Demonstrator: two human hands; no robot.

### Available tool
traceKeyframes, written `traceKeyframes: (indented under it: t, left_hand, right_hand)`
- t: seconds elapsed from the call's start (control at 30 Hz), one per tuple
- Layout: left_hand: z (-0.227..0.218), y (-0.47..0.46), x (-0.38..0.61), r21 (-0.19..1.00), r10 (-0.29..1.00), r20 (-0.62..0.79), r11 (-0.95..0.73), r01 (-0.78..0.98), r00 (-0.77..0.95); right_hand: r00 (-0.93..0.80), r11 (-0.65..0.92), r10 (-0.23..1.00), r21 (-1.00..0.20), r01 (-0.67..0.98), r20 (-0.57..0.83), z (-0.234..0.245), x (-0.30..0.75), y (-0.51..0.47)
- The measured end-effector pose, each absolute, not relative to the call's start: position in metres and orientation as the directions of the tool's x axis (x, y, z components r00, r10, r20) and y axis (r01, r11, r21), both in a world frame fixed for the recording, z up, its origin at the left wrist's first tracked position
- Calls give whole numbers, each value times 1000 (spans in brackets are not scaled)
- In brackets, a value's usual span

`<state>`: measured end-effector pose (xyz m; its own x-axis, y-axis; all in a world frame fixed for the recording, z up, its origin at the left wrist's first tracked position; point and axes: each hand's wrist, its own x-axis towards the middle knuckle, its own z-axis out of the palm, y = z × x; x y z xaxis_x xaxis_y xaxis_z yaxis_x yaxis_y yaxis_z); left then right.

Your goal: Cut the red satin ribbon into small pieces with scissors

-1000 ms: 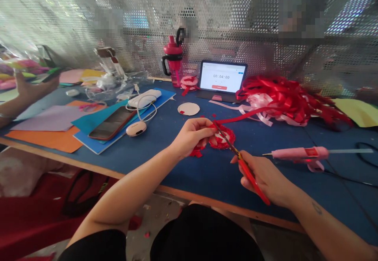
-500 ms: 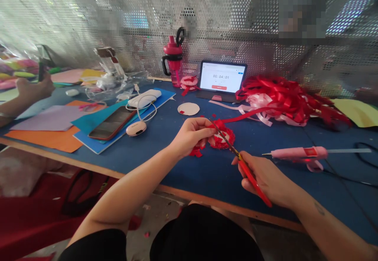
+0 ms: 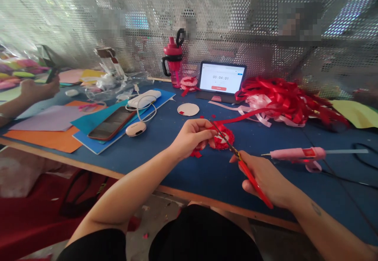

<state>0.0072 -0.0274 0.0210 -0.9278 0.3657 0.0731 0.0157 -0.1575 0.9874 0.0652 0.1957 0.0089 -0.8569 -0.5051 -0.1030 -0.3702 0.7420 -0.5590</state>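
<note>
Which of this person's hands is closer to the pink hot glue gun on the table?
Right. The right hand, holding red-handled scissors, sits just beside the pink hot glue gun. The left hand is farther off, on the far side of the red ribbon rosette.

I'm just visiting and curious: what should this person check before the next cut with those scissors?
1. Left hand holding the red rosette: ok, gripped at its edge.
2. Right hand holding the scissors: ok, blades at the rosette.
3. Left fingertips clear of the blades: cannot tell, they sit very close.
4. Pink glue gun apart from the right hand: ok, lying beside it, not touching.
5. Red scraps near the left hand: not ok, they lie loose below it.
</note>
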Motion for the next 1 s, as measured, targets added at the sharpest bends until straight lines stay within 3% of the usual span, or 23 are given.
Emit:
traceKeyframes:
  t: [0.43,1.0]
  left_hand:
    - [20,-26,9,989,398,56,-149,-4,-916]
    - [19,-24,9,989,410,49,-149,-14,-911]
  right_hand:
    - [-822,680,-568,-580,-449,-30,2,62,200]
    - [-823,660,-565,-629,-411,-55,8,61,195]
